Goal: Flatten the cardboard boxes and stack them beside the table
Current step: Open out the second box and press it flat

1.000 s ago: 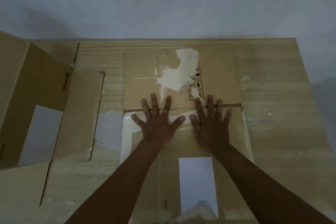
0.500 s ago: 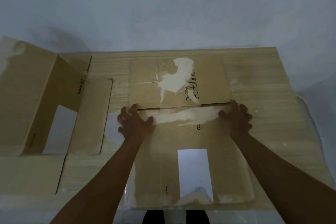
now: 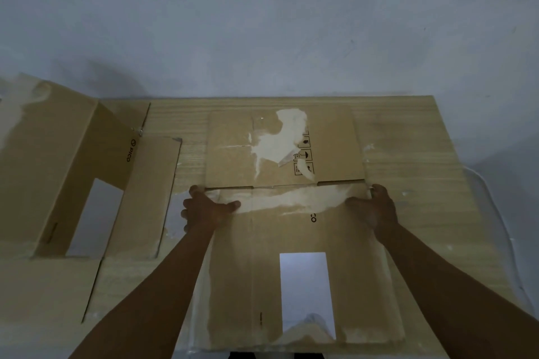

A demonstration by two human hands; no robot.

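Observation:
A flattened cardboard box (image 3: 291,242) lies in the middle of the wooden table (image 3: 423,154), with torn white patches, a white label and a far flap lying flat. My left hand (image 3: 207,210) grips the box's left edge near the flap crease, thumb on top and fingers curled under. My right hand (image 3: 372,208) grips the right edge the same way. A second cardboard box (image 3: 73,172) stands open and unflattened at the table's left, with a white label on its side.
A grey wall (image 3: 262,23) rises right behind the table. The second box's flaps (image 3: 151,195) spread flat across the left of the tabletop. Bare wood shows to the right of the flattened box, up to the table's right edge.
My hands left the middle of the box, where they pressed flat, and spread out to its left and right edges, curling round them. The view pulled back and up.

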